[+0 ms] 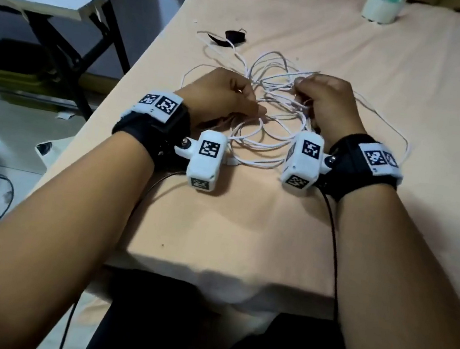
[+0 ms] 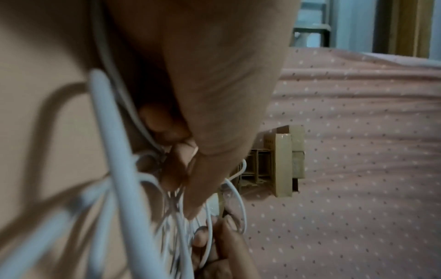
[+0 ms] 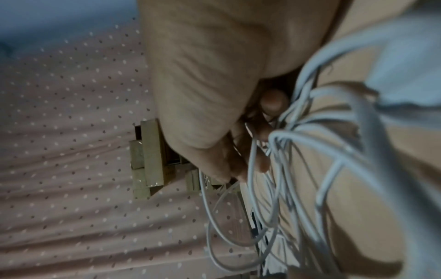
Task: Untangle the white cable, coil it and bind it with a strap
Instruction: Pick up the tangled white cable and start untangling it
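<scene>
The counter (image 1: pixel 245 221), draped in peach cloth, fills the view. A tangled white cable (image 1: pixel 261 137) sprawls across its middle in loose loops. The left hand (image 1: pixel 222 95) sits at the tangle's nine o'clock side, its grip narrow, pinching strands between curled fingers (image 2: pixel 181 156). The right hand (image 1: pixel 325 105) sits at three o'clock, its grip likewise pinched on several strands. A roll of tape (image 1: pixel 382 6) stands at one o'clock; a small black strap (image 1: pixel 234 37) lies at eleven o'clock beyond the cable.
</scene>
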`<action>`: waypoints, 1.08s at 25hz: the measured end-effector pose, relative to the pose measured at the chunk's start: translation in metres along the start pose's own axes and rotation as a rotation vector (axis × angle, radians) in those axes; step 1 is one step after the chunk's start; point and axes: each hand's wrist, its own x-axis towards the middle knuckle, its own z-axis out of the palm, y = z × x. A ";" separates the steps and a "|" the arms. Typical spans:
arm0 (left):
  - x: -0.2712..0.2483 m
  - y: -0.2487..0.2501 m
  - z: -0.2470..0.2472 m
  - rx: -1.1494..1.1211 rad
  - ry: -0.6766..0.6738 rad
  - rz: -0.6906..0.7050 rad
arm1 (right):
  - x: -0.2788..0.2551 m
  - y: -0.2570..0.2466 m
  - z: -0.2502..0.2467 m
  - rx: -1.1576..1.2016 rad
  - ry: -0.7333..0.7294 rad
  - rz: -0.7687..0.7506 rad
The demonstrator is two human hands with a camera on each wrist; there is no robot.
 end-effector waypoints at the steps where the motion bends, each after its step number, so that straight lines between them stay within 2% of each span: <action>1: 0.000 0.001 0.000 0.022 -0.046 0.005 | 0.000 -0.001 0.001 -0.017 -0.020 -0.020; 3: 0.001 0.002 0.002 0.051 -0.129 0.010 | 0.002 -0.002 0.003 -0.030 -0.033 -0.054; 7: -0.001 0.005 -0.002 0.092 -0.186 0.017 | -0.001 -0.007 0.005 -0.025 -0.025 -0.052; 11: -0.009 0.013 -0.009 0.226 -0.424 0.024 | -0.002 -0.005 0.003 -0.027 -0.009 -0.058; 14: -0.020 0.020 -0.011 0.375 -0.505 0.036 | -0.002 -0.005 0.003 -0.011 0.010 -0.061; 16: -0.024 0.023 -0.010 0.500 -0.518 0.043 | -0.003 -0.007 0.002 -0.005 0.018 -0.056; 20: -0.026 0.027 -0.012 0.599 -0.537 0.030 | -0.001 -0.007 0.003 -0.020 0.020 -0.045; 27: -0.032 0.035 -0.005 0.744 -0.422 0.021 | -0.004 -0.010 0.004 -0.075 0.023 -0.041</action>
